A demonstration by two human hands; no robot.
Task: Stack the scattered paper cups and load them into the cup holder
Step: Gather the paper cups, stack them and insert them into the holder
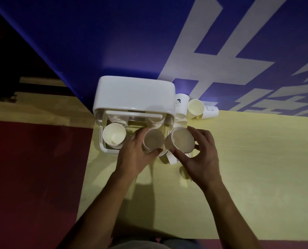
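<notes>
Table (239,168): upright cup (153,141) in left hand (131,156), tilted cup (181,141) in right hand (201,159).

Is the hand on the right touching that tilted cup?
Touching. The head view shows the right hand gripping the tilted cup, thumb and fingers pressed against its rim.
</notes>
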